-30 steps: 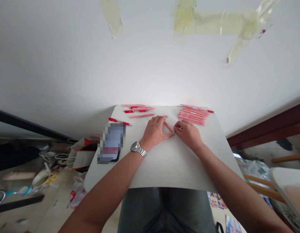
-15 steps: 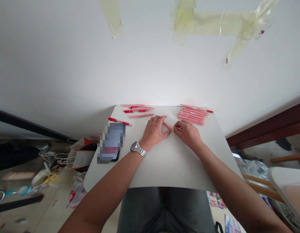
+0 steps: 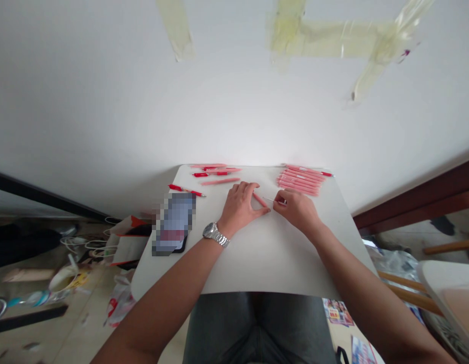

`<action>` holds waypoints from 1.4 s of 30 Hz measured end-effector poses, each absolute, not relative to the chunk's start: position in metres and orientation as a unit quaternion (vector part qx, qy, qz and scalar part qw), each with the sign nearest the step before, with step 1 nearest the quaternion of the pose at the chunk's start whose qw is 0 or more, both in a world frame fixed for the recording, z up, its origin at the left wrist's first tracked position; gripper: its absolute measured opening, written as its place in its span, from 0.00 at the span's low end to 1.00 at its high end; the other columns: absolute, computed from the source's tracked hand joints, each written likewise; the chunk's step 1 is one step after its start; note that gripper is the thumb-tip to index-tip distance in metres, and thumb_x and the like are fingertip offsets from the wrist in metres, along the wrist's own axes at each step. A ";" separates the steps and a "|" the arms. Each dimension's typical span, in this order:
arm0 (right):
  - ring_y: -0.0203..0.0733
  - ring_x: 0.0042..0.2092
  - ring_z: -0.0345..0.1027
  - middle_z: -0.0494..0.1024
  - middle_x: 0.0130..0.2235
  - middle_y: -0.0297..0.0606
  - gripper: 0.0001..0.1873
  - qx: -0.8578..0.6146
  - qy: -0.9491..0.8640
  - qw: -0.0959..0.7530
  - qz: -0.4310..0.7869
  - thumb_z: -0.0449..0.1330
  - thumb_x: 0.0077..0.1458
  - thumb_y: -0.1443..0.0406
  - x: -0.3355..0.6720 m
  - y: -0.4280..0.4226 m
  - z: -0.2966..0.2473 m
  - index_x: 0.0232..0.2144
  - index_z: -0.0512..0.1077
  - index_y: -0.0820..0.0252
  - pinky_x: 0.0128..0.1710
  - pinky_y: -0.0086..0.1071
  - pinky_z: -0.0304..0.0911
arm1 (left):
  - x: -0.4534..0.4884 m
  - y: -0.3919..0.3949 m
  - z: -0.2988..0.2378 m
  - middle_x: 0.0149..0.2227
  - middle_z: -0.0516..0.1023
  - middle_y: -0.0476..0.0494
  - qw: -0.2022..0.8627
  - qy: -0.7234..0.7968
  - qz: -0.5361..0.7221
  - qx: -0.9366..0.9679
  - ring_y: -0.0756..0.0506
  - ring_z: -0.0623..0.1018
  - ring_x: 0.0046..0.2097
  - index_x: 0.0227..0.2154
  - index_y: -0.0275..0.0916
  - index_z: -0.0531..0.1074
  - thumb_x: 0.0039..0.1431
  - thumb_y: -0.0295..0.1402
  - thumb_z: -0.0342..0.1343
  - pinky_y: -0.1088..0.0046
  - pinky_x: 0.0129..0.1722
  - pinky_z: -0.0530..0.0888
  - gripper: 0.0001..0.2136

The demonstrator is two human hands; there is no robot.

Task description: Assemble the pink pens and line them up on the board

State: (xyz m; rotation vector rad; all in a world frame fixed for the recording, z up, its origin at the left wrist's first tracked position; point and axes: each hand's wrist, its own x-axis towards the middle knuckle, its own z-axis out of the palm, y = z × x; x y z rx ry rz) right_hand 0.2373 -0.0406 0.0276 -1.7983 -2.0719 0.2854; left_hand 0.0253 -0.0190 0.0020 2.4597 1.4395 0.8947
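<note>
My left hand (image 3: 240, 205) rests at the middle of the white table (image 3: 257, 263), its thumb and fingers closed on the two ends of a slim pink stick-like piece (image 3: 260, 199). This piece slants down to the right. Just right of it, my right hand (image 3: 297, 208) pinches a thin pale rod that looks like a pen refill (image 3: 269, 199). The rod's tip points left at the pink piece, with a small gap between them. Most of the rod's other end is hidden in my fingers.
A row of similar pink sticks (image 3: 300, 181) lies at the back right. At the back left are a loose pink stick (image 3: 220, 181) and several red pens, one red pen (image 3: 186, 190) just above a phone (image 3: 173, 222). The wall (image 3: 234, 111) borders the table's far edge.
My right hand has shifted slightly right, away from my left hand, and more of the thin rod shows. The left hand has barely moved.
</note>
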 end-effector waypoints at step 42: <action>0.39 0.33 0.69 0.79 0.34 0.36 0.06 -0.597 -0.708 0.347 0.144 0.59 0.57 0.63 0.236 -0.030 0.014 0.29 0.74 0.56 0.36 0.31 0.63 | 0.004 -0.007 0.004 0.46 0.78 0.45 0.144 0.376 0.321 0.857 0.39 0.76 0.58 0.60 0.45 0.66 0.58 0.26 0.64 0.52 0.72 0.63 0.27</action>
